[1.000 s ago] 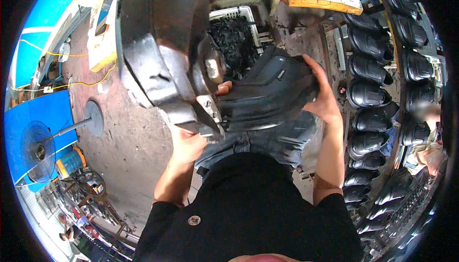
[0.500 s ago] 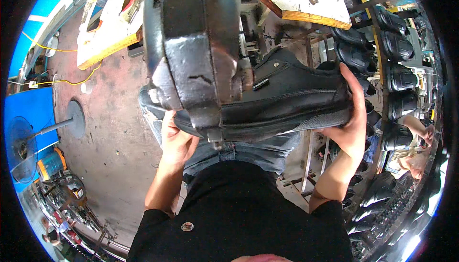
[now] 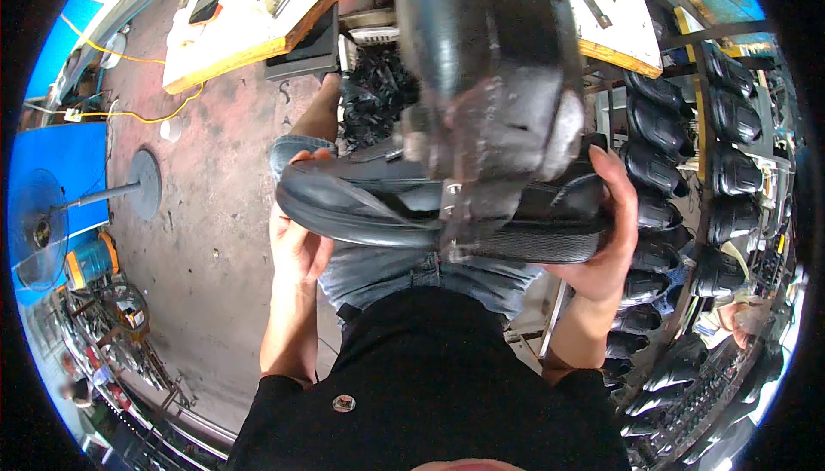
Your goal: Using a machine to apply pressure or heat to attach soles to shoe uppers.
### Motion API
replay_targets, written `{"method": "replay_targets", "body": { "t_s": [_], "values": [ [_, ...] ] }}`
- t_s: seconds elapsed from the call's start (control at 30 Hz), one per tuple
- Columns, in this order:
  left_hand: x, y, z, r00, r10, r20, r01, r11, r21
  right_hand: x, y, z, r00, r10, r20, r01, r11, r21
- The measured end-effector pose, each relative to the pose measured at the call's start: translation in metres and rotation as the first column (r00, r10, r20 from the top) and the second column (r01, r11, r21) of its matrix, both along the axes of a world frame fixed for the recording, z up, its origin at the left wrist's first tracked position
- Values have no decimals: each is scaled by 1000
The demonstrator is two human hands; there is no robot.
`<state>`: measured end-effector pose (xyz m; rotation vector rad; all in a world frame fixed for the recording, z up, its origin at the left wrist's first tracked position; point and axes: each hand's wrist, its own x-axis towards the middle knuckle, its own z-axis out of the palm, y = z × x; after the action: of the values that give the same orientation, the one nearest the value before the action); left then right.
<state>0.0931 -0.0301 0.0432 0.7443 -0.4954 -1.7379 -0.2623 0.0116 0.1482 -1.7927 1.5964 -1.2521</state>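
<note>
Near shelves [image 3: 685,33] at three o'clock, gripping an already shaped black shoe [image 3: 365,198] with curled left hand [image 3: 296,243] and right hand [image 3: 612,243], not yet away from the machine [image 3: 498,84].

one held shoe [image 3: 357,211], one machine [image 3: 494,84] — one fan [image 3: 39,229]

A pedestal fan [image 3: 39,229] is standing at the left beside a blue panel [image 3: 60,149], an orange-and-blue unit [image 3: 92,262] is resting near the fan, a yellow cable [image 3: 155,118] is running across the floor [image 3: 206,187] toward a white-topped workbench [image 3: 210,39], and black scraps [image 3: 371,84] are lying in a white crate [image 3: 371,36]
</note>
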Motion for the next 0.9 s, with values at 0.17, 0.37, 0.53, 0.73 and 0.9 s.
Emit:
{"method": "replay_targets", "body": {
  "t_s": [0.17,0.37,0.53,0.73,0.9],
  "values": [
    [37,-8,18,914,172,368,-84,966,-245,44,-7,-6,986,16,168,-23,999,37],
    [7,-6,94,280,556,783,404,672,-621,69,-26,15,979,171,109,-173,985,2],
    [-52,-21,135,102,459,883,754,543,-369,72,-23,31,990,132,-57,-121,978,170],
    [-47,-36,108,313,255,915,708,579,-404,83,-21,37,986,124,-113,-100,975,199],
    [-39,-19,67,528,-64,847,518,814,-262,70,-15,-23,983,144,110,-146,989,11]
  ]
}}
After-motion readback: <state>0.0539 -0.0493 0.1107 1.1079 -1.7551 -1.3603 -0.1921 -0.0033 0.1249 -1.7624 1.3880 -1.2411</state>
